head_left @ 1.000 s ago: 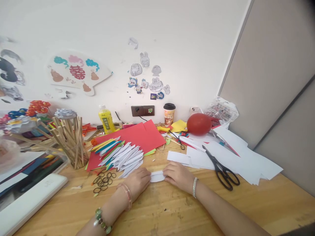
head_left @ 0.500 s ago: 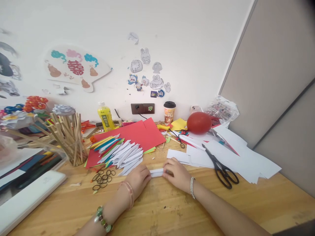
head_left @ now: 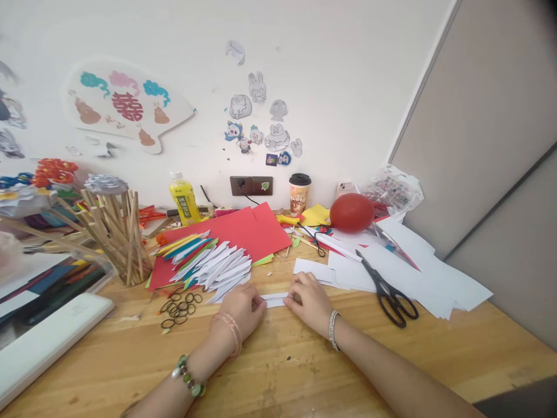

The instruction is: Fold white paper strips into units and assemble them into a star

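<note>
White paper strip (head_left: 275, 300), flat on the wooden table (head_left: 270, 366) or just off it (which, I cannot tell), lies between the person's 2 hands, its long side running from 1 to the other. The left hand (head_left: 240, 306) is nearly closed, thumb and forefinger pinching the left end; the right hand (head_left: 310, 302), fingers curled, pinches the right end between its tips. Both ends are partly hidden, so only the middle shows, with a lengthwise line that looks like a fold. The strip should be very light, limp when single, stiffer along a crease, and easy to dent or tear; the 2 ends, held lightly near the fold, seem the best grip. Beyond the left hand lie black rings (head_left: 178, 310) and a fan of folded paper pieces (head_left: 226, 264); beyond the right, white sheets (head_left: 418, 278) with black scissors (head_left: 385, 290) on them. Farther back are 1 yellow bottle (head_left: 185, 200), 1 lidded cup (head_left: 299, 194) and 1 red balloon (head_left: 351, 212) near the wall (head_left: 339, 69).
</note>
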The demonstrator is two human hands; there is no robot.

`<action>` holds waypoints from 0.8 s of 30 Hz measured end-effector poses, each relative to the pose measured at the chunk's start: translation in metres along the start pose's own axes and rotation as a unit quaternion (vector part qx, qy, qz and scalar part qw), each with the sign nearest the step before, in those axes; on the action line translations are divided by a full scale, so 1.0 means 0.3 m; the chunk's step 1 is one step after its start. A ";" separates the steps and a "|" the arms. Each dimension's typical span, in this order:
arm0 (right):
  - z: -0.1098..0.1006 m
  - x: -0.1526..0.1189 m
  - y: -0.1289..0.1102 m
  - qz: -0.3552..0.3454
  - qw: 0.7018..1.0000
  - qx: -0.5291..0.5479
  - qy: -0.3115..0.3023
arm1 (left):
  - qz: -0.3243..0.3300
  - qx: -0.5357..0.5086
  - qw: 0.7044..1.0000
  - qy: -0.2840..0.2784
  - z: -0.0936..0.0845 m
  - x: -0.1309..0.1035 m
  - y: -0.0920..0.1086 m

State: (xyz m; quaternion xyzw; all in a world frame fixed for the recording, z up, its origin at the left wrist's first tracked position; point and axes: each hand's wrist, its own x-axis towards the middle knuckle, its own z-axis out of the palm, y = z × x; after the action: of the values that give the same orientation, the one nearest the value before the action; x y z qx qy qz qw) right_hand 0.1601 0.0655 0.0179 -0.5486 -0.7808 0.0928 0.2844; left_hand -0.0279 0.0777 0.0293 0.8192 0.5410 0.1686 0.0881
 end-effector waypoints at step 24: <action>-0.020 0.010 0.039 -0.180 0.982 -0.045 -0.025 | 0.205 0.093 0.974 0.033 -0.018 -0.012 -0.058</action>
State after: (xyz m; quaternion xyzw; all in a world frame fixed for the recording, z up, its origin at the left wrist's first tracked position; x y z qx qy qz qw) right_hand 0.1721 0.0718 0.0183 -0.4088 -0.8768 0.0188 0.2523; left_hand -0.0459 0.0812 0.0280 0.9113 0.3774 0.1591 -0.0432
